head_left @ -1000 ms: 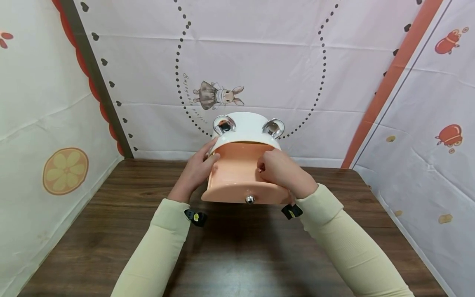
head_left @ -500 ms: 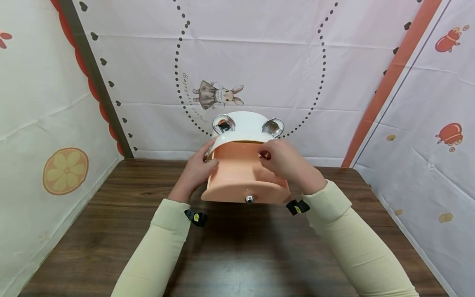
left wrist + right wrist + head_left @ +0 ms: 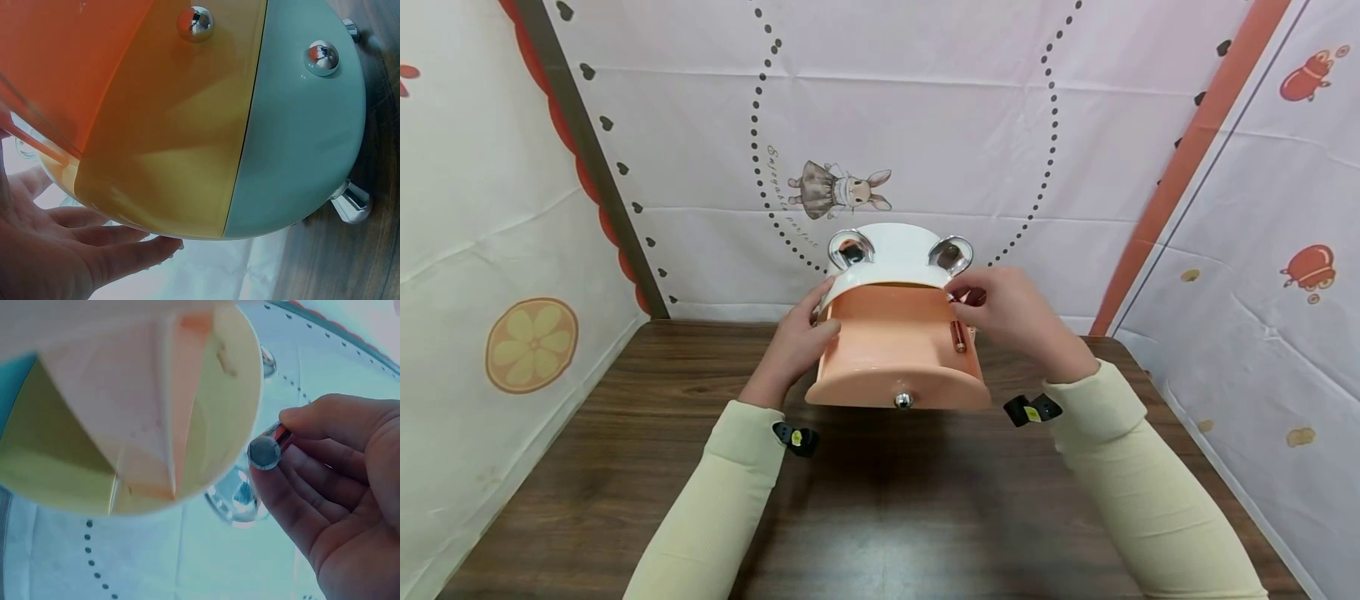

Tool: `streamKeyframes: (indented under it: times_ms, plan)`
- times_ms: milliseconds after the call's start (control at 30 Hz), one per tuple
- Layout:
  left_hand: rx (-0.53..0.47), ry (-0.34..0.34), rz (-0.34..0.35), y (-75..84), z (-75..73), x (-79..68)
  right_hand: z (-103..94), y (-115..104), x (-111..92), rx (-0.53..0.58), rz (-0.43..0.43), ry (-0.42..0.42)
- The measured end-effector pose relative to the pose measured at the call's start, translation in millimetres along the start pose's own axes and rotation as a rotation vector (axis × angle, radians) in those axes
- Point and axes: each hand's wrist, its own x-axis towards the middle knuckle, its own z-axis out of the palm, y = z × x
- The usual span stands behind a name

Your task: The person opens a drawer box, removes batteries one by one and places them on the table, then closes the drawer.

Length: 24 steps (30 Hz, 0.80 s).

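Hands (image 3: 793, 346) beside orange drawer (image 3: 887, 342), patterned cloth (image 3: 917, 142) behind.

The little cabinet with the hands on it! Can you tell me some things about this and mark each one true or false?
1. The top drawer is shut. False: it is pulled open.
2. The right hand pinches a small tube. True.
3. The drawer's front has a shiny silver knob. True.
4. The left hand is flat on the table. False: it touches the side of the cabinet.
5. The table is brown. True.
6. Both sleeves are bright red. False: they are pale yellow.
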Motion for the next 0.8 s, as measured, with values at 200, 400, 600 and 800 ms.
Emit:
streamKeyframes:
  times_ms: [200, 400, 600, 800]
  plan:
    - [0.007, 0.004, -0.006, -0.2, 0.0, -0.6, -4.2, 14, -8, 0.029, 0.019, 0.061]
    - [0.0, 0.007, -0.002, -1.3, 0.3, -0.9, -5.2, 24, -12, 0.031, 0.003, 0.078]
    - [0.004, 0.012, -0.002, -1.9, 0.9, -1.1, -2.8, 36, -17, 0.017, 0.031, 0.085]
    - [0.017, 0.013, -0.001, -2.1, 1.4, -0.5, 1.2, 48, -21, 0.024, 0.05, 0.094]
